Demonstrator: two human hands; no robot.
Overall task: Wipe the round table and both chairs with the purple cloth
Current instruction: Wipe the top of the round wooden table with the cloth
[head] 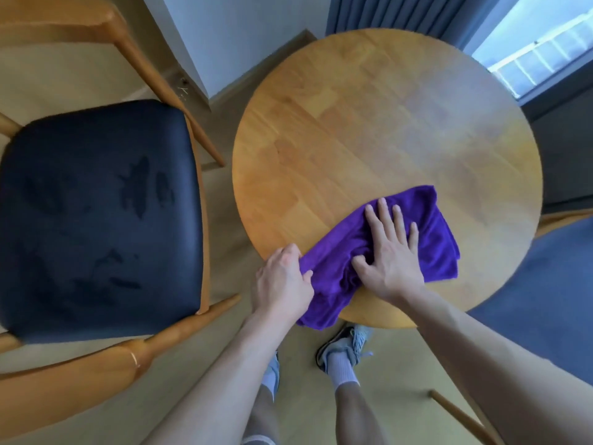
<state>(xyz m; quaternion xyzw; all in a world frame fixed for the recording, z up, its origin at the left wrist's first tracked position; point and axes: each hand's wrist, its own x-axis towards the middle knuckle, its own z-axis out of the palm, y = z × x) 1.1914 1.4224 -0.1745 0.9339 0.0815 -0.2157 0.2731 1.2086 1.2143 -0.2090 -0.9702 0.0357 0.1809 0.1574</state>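
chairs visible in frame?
1 in full: chair left of the round table. Wooden parts at the right edge and lower right may belong to a second, mostly hidden.

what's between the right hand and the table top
The purple cloth: in the head view the right hand presses flat on it, so the cloth separates palm from round table.
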